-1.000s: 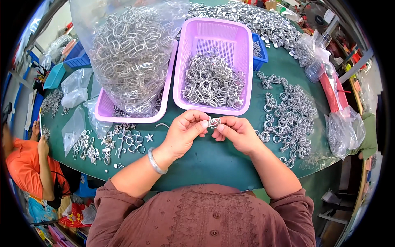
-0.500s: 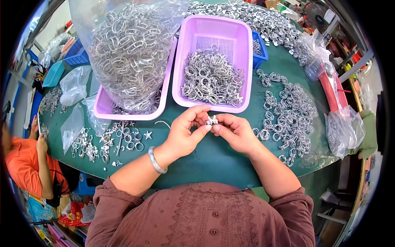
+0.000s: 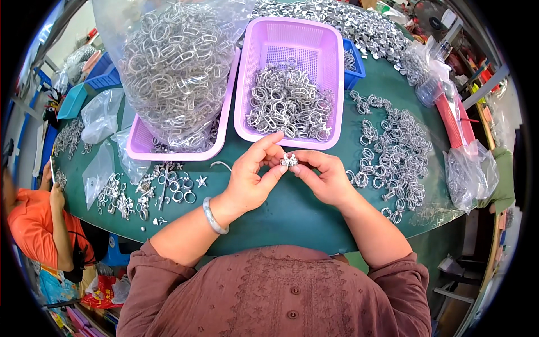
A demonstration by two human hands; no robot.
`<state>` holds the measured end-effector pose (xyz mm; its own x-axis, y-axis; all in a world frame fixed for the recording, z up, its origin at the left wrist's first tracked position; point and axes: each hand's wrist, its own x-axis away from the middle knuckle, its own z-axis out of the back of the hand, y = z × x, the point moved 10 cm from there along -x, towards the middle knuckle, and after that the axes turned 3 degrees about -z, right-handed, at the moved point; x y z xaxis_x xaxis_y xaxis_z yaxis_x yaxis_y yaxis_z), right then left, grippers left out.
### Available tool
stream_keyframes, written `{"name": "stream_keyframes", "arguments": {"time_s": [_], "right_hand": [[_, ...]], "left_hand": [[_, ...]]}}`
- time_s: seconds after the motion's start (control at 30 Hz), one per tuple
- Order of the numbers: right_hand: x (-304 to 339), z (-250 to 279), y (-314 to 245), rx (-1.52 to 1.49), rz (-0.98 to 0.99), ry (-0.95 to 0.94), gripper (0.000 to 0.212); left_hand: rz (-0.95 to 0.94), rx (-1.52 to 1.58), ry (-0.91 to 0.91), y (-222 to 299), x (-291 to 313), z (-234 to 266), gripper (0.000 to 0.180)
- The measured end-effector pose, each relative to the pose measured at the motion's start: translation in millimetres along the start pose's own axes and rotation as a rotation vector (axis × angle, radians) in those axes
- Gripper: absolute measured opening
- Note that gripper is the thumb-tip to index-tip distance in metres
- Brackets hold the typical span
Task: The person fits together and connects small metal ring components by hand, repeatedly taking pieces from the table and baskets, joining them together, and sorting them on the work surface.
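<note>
Between the fingertips of both hands is a small silver ring (image 3: 289, 160) with a knobbly raised top; most of its band is hidden by the fingers. My left hand (image 3: 251, 181) pinches it from the left, the index finger raised above it. From the right, my right hand (image 3: 323, 177) grips it with thumb and forefinger. Just beyond the hands stands a lilac basket (image 3: 339, 112) holding a heap of silver rings (image 3: 289, 106). More rings (image 3: 396, 154) lie spread on the green table (image 3: 286, 219) to the right.
A clear bag of rings (image 3: 174, 73) sits in a second lilac basket (image 3: 132, 145). Loose rings and charms (image 3: 137, 196) lie at left, near a star piece (image 3: 201, 181). A blue bin (image 3: 355, 70) and metal pile (image 3: 337, 22) are behind. Another person (image 3: 42, 224) works at far left.
The ring has turned a little between my fingertips, its raised top now facing up more plainly. My left index finger has lifted slightly. Both hands stay in nearly the same place.
</note>
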<state>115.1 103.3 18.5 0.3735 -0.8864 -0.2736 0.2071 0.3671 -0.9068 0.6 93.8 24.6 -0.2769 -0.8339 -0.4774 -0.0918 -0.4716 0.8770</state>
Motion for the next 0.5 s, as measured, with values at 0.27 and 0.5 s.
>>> {"name": "stream_keyframes", "arguments": {"time_s": [0.27, 0.5], "right_hand": [[2, 1, 3, -0.027, -0.022, 0.006, 0.023], [-1, 4, -1, -0.004, 0.02, 0.024, 0.024]], "left_hand": [[-0.058, -0.11, -0.023, 10, 0, -2, 0.055], [-0.097, -0.124, -0.032, 15, -1, -2, 0.055]]}}
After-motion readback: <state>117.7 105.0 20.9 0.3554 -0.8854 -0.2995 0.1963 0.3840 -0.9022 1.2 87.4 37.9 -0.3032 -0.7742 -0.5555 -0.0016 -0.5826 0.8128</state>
